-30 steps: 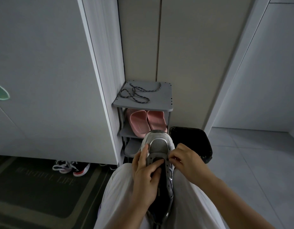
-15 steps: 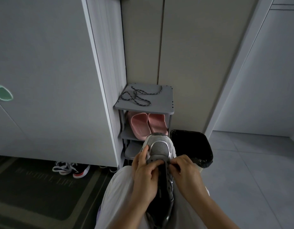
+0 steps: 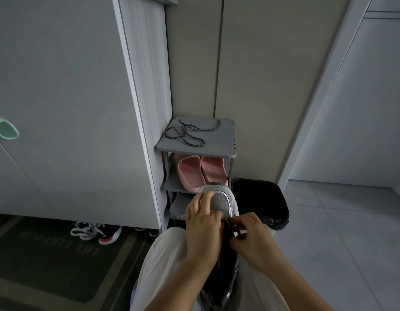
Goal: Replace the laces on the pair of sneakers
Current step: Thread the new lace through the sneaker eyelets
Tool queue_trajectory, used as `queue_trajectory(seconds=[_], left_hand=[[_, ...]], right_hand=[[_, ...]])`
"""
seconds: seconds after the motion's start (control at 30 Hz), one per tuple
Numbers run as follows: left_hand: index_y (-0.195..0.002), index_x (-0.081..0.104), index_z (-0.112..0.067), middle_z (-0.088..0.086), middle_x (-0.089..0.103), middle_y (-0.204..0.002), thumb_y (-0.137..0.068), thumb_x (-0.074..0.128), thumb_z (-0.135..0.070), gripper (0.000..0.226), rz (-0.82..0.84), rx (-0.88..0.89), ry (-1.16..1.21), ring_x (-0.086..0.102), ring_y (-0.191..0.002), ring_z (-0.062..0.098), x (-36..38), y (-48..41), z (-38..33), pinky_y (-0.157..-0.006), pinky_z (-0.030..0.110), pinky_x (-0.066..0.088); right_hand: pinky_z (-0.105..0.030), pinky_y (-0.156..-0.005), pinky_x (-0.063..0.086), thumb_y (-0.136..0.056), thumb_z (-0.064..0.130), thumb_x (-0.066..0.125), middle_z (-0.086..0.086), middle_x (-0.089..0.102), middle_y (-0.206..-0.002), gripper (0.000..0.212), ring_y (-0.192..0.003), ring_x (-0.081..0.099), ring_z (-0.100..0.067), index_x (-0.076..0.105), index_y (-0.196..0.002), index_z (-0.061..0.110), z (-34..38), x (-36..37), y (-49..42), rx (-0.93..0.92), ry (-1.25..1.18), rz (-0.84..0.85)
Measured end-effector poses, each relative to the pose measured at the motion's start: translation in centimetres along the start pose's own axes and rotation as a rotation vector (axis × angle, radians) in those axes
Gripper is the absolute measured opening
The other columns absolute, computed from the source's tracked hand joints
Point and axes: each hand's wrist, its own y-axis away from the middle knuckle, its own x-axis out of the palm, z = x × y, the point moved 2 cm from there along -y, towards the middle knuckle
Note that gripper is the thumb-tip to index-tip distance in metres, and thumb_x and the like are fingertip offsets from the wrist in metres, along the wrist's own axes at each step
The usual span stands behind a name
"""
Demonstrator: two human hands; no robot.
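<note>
Sneaker [image 3: 221, 199] on my lap [image 3: 167, 254], toe pointing away. Left hand [image 3: 203, 223] grips its forefoot. Right hand [image 3: 253, 239] pinches the dark lace [image 3: 236, 230], now drawn sideways rather than merely fingered as before. Lacing probably remains at the toe end.

Dark floor mat [image 3: 48, 279], faint pale lettering, last word reads LIFE, first word blurred, perhaps BEAUTIFUL

Sneaker [image 3: 220, 199] on lap, rack [image 3: 226, 151] beyond — lace [image 3: 190, 133] on top, slippers [image 3: 200, 172] beneath, bin [image 3: 273, 198] right of rack
</note>
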Motion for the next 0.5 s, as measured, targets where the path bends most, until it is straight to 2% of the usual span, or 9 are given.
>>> queue_trajectory(seconds=[0.1,0.17,0.23,0.3,0.37,0.43,0.5], left_hand=[[-0.057,0.062,-0.022,0.001,0.063,-0.113,-0.058,0.078,-0.012,0.019,-0.046,0.079,-0.043,0.038,-0.111,0.021,-0.3,0.6,0.4,-0.083,0.038,0.051],[-0.060,0.061,-0.020,0.000,0.062,-0.111,-0.056,0.080,-0.008,0.023,-0.055,0.105,-0.044,0.039,-0.108,0.019,-0.8,1.3,0.9,-0.083,0.035,0.049],[-0.062,0.061,-0.019,-0.001,0.061,-0.108,-0.054,0.083,-0.009,0.025,-0.052,0.103,-0.025,0.040,-0.105,0.016,-1.9,2.0,1.5,-0.083,0.030,0.043],[-0.062,0.062,-0.019,-0.002,0.060,-0.104,-0.057,0.082,-0.014,0.022,-0.068,0.098,-0.018,0.040,-0.103,0.015,-3.6,2.7,2.2,-0.081,0.028,0.039],[-0.063,0.061,-0.019,-0.003,0.058,-0.102,-0.066,0.073,-0.018,0.012,-0.119,0.102,0.009,0.040,-0.101,0.014,-5.5,3.5,3.1,-0.078,0.030,0.040],[-0.065,0.061,-0.019,-0.004,0.053,-0.103,-0.076,0.063,-0.020,0.011,-0.161,0.087,-0.012,0.041,-0.101,0.016,-7.3,3.7,4.7,-0.077,0.033,0.037],[-0.067,0.062,-0.016,0.000,0.054,-0.102,-0.074,0.069,-0.014,0.010,-0.195,0.033,-0.090,0.042,-0.101,0.020,-8.7,3.3,7.5,-0.080,0.035,0.034]], right_hand=[[-0.010,-0.075,0.044,-0.072,0.010,0.068,0.013,0.043,-0.103,0.039,-0.087,0.053,0.000,0.056,-0.107,0.024,-0.4,0.2,0.1,0.008,-0.077,0.018],[-0.008,-0.070,0.043,-0.070,0.012,0.069,0.009,0.043,-0.107,0.043,-0.086,0.053,0.000,0.051,-0.107,0.024,-0.5,0.5,0.2,0.023,-0.092,0.042],[-0.010,-0.069,0.042,-0.070,0.014,0.069,0.007,0.041,-0.110,0.045,-0.086,0.051,-0.003,0.048,-0.109,0.022,-0.6,0.6,0.1,0.042,-0.070,0.056],[-0.015,-0.075,0.043,-0.072,0.018,0.069,0.006,0.041,-0.112,0.046,-0.091,0.050,-0.006,0.046,-0.112,0.021,-0.7,0.5,-0.1,0.067,-0.048,0.067],[-0.023,-0.080,0.046,-0.073,0.020,0.068,0.005,0.040,-0.113,0.045,-0.096,0.051,-0.011,0.045,-0.111,0.021,-0.9,0.6,-0.2,0.085,-0.044,0.096],[-0.024,-0.081,0.046,-0.073,0.020,0.068,0.005,0.040,-0.114,0.045,-0.097,0.051,-0.012,0.045,-0.112,0.021,-1.0,0.6,-0.2,0.098,-0.045,0.115],[-0.024,-0.082,0.045,-0.074,0.021,0.067,0.005,0.040,-0.114,0.046,-0.098,0.051,-0.012,0.046,-0.115,0.021,-1.1,0.6,-0.2,0.112,-0.037,0.124]])
